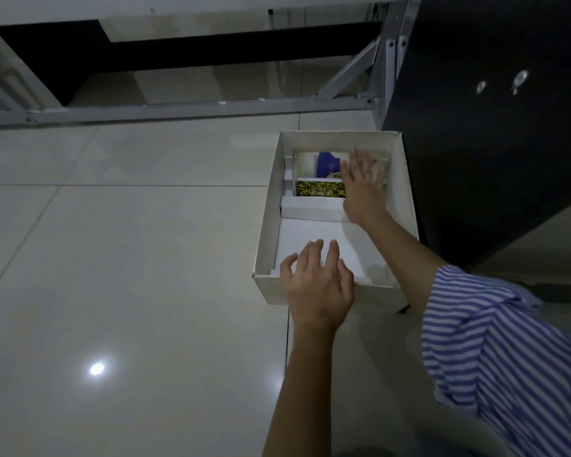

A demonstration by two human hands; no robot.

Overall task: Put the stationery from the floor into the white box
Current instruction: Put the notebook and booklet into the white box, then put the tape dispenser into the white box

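The white box (335, 222) stands open on the tiled floor (129, 258), its right wall close beside a black cabinet (491, 127). A grey metal frame (192, 108) runs across the floor behind it.

Contents of the box:
- Near half: a white sheet (310, 235) lying flat.
- Middle: a white cardboard piece (310, 206) lying across the width.
- Far half: a yellow-and-black patterned booklet (320, 188), and beyond it a blurred item with a blue patch (323, 163); its type cannot be determined.

The left hand (318, 285) rests over the near rim of the box, palm down, fingers (315, 255) spread and lying on the white sheet. It grips nothing.

The right hand (363, 183) reaches into the far half, palm down, fingers (360, 158) spread flat over the right ends of the booklet and the blurred item. Whether it holds either item cannot be determined. The right arm carries a blue-and-white striped sleeve (508, 357).
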